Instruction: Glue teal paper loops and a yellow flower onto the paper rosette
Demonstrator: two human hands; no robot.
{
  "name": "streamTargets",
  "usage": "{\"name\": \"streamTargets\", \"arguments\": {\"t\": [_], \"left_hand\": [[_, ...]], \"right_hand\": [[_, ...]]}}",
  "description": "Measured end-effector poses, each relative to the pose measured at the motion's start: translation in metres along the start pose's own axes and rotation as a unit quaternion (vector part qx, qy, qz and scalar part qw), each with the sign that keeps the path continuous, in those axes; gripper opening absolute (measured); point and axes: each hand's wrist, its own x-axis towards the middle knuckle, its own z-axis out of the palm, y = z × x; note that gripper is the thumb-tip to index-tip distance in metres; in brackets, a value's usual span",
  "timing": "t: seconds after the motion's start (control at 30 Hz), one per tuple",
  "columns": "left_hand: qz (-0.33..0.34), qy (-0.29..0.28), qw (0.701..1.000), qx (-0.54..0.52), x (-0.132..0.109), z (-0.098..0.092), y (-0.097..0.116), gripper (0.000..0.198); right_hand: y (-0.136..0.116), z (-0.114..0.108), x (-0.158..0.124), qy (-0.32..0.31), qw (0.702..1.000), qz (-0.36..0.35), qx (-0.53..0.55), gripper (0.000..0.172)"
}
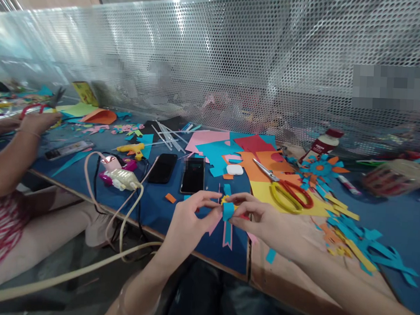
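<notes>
A perforated metal screen point(235, 61) runs along the back of the blue table. Two dark phones, one on the left point(162, 168) and one on the right point(193, 179), lie side by side, with a small white case point(234, 169) near the second. Farther right, a bottle point(324, 143) with a dark red cap leans beside a blurred round container point(399, 178). At left, plugs crowd a power strip point(122, 178), a pale cable point(69, 269) trails below, and a seated person point(9, 165) wears red-and-white stripes near a yellow box point(85, 94).
</notes>
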Motion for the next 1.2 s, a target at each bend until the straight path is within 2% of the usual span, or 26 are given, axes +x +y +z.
{"name": "streamTargets", "arguments": {"t": [0.13,0.27,0.43,0.6,0.73,0.9,1.03,1.2], "left_hand": [[0.004,0.005,1.0,0.024,-0.004,-0.002,-0.007,0.014],[0.005,0.0,0.999,0.05,-0.01,-0.001,-0.012,0.009],[0.039,0.021,0.998,0.039,-0.013,0.003,-0.01,0.005],[0.088,0.026,0.994,0.057,-0.013,0.004,-0.008,0.004],[0.144,0.036,0.986,0.07,-0.016,0.005,-0.004,0.007],[0.21,0.021,0.971,0.109,-0.021,0.006,0.003,0.014],[0.234,0.012,0.964,0.126,-0.021,0.006,0.005,0.017],[0.259,-0.004,0.956,0.14,-0.021,0.005,0.006,0.018]], "right_hand": [[-0.004,-0.001,0.001,0.016,1.0,0.009,0.019,0.014],[0.001,0.001,0.002,0.032,0.999,-0.038,0.01,0.014],[0.004,0.004,-0.002,0.06,0.993,-0.087,-0.045,0.014],[-0.006,0.005,-0.011,0.076,0.984,-0.111,-0.113,0.008],[-0.012,0.004,-0.013,0.065,0.985,-0.118,-0.109,0.004],[-0.009,0.001,-0.014,0.019,0.993,-0.106,-0.052,0.005],[-0.006,-0.001,-0.016,0.002,0.992,-0.129,-0.012,0.017],[-0.007,-0.003,-0.018,0.003,0.989,-0.146,-0.034,0.024]]}}
